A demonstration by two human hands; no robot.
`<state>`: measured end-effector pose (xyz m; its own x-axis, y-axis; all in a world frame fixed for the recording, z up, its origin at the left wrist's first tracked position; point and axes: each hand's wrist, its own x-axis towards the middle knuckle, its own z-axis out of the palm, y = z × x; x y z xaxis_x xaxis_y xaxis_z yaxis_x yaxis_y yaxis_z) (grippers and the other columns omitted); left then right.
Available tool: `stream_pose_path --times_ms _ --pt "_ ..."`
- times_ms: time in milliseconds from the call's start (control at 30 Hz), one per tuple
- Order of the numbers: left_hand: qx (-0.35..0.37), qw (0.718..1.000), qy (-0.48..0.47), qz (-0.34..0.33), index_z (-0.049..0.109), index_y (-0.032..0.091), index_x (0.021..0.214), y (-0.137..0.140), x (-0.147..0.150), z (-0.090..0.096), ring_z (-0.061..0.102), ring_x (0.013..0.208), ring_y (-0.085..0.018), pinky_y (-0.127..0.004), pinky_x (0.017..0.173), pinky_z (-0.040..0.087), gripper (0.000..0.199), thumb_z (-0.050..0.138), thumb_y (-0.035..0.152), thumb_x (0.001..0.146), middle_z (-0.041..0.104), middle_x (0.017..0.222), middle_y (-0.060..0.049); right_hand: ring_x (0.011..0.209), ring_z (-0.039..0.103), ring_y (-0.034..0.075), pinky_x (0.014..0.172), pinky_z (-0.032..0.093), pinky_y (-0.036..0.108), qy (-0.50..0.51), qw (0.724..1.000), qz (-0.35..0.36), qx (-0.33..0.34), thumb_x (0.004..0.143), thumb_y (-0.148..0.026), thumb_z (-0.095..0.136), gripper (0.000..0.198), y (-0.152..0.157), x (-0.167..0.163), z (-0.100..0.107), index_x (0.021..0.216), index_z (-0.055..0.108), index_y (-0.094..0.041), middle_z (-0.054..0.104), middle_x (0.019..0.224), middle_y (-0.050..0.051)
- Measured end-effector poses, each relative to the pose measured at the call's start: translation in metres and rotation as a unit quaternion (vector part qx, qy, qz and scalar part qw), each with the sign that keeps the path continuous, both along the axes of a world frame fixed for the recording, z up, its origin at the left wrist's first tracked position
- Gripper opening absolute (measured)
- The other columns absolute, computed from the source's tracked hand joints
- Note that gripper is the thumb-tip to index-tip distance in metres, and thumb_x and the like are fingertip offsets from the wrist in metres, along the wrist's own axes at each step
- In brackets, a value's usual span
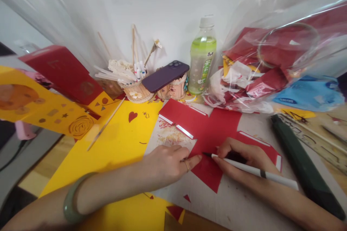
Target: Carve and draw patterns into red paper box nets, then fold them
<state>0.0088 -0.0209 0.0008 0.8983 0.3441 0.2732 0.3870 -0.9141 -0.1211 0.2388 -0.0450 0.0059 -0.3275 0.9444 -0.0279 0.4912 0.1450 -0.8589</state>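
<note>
Right hand: closed in a pen grip on a white pen, thumb and fingers near its dark tip. Tip is just beside the left index fingertip, over the red card; can't tell if it actually touches. Left hand: half open, index extended onto the card, other fingers curled, palm hidden; grips nothing visible. Ring on one finger, smooth green bangle on the wrist.

Card is a flat, matte, cross-like cut-out, straight edges, glossy white strips along several flap edges. It lies on a dull grey board with red and yellowish specks near the upper left flap. Smooth yellow sheet to the left, red heart on it. Long dark green tool right of the right hand. Behind: purple phone resting across small cups, clear bottle of greenish liquid, crinkled transparent bag.
</note>
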Motion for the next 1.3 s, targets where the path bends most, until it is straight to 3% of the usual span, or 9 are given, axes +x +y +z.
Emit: stream_pose_path --times_ms 167,367,600,767,967,1300 --pt "0.003 1.000 -0.017 0.000 0.051 0.012 0.116 0.0000 0.0002 -0.0018 0.055 0.058 -0.014 -0.025 0.050 0.047 0.029 0.031 0.014 0.095 0.052 0.067 0.000 0.053 0.043 0.011 0.046 0.031 0.023 0.024 1.000 -0.007 -0.003 0.085 -0.036 0.051 0.022 -0.0019 -0.0007 0.0009 0.068 0.050 -0.021 0.054 0.062 -0.002" --pt "-0.018 0.999 0.027 0.007 0.049 0.013 0.120 -0.0005 -0.0010 0.0000 0.056 0.061 -0.014 -0.024 0.052 0.049 0.030 0.035 0.014 0.095 0.053 0.070 0.000 0.053 0.044 0.011 0.044 0.030 0.023 0.041 0.999 -0.012 -0.009 0.084 -0.034 0.052 0.023 -0.0034 -0.0017 -0.0024 0.066 0.046 -0.021 0.050 0.059 -0.003" --pt "-0.020 1.000 0.008 0.001 0.050 0.012 0.119 0.0002 -0.0011 -0.0010 0.057 0.060 -0.015 -0.027 0.049 0.050 0.030 0.036 0.012 0.093 0.052 0.069 -0.001 0.062 0.054 0.014 0.058 0.045 0.025 0.041 0.999 0.000 -0.016 0.084 -0.032 0.052 0.021 -0.0032 0.0015 -0.0045 0.066 0.046 -0.022 0.053 0.062 -0.002" --pt "-0.023 1.000 0.002 0.004 0.051 0.011 0.119 -0.0005 -0.0007 -0.0016 0.057 0.061 -0.015 -0.026 0.050 0.051 0.029 0.039 0.012 0.093 0.053 0.069 -0.001 0.068 0.058 0.015 0.067 0.049 0.028 0.044 0.999 0.003 -0.006 0.083 -0.028 0.053 0.020 -0.0037 0.0009 -0.0041 0.065 0.046 -0.022 0.053 0.061 -0.003" --pt "-0.016 1.000 0.008 0.005 0.051 0.012 0.119 -0.0006 -0.0013 0.0002 0.056 0.061 -0.014 -0.025 0.052 0.051 0.028 0.037 0.014 0.094 0.053 0.069 0.000 0.081 0.064 0.022 0.059 0.048 0.027 0.062 0.997 -0.049 0.000 0.080 -0.029 0.056 0.022 -0.0050 -0.0021 0.0000 0.062 0.046 -0.022 0.059 0.064 0.001" --pt "0.003 1.000 -0.029 -0.004 0.052 0.010 0.114 0.0004 -0.0018 -0.0023 0.055 0.059 -0.013 -0.025 0.051 0.050 0.025 0.036 0.013 0.094 0.054 0.067 0.000 0.076 0.063 0.021 0.059 0.048 0.028 0.076 0.996 -0.049 -0.009 0.081 -0.034 0.056 0.024 -0.0050 -0.0027 -0.0030 0.062 0.047 -0.023 0.059 0.062 0.000"
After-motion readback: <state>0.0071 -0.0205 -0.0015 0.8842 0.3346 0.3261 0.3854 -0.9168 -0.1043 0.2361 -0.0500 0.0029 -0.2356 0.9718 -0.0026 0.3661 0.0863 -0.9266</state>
